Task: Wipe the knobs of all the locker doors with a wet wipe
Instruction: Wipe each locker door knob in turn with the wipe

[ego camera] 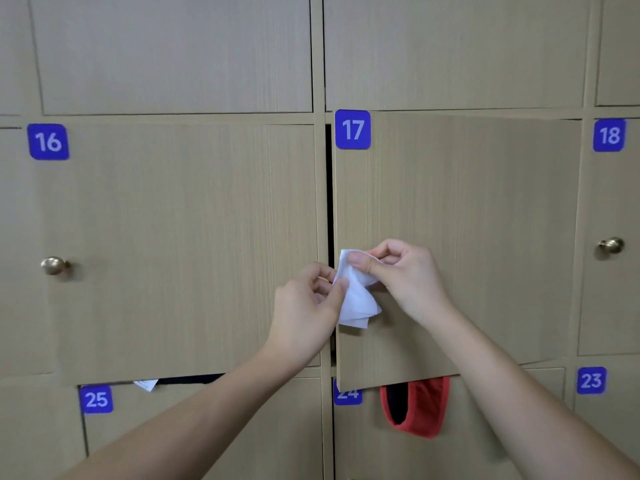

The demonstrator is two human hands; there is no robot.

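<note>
Door 16 (173,244) carries a brass knob (52,265) near its left edge. The left hand (306,306) pinches the wipe (356,299) at its left edge between thumb and curled fingers; the right hand (401,271) pinches its top the same way, in front of door 17 (467,220), which stands ajar. Door 18 (609,289) shows another knob (611,245). A red cloth (422,407) hangs below door 17.

Matt woodgrain doors (180,237), shiny metal knobs (52,265)

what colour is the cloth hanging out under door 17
Red with a black inside, best seen in the head view: the cloth hangs below door 17.
</note>
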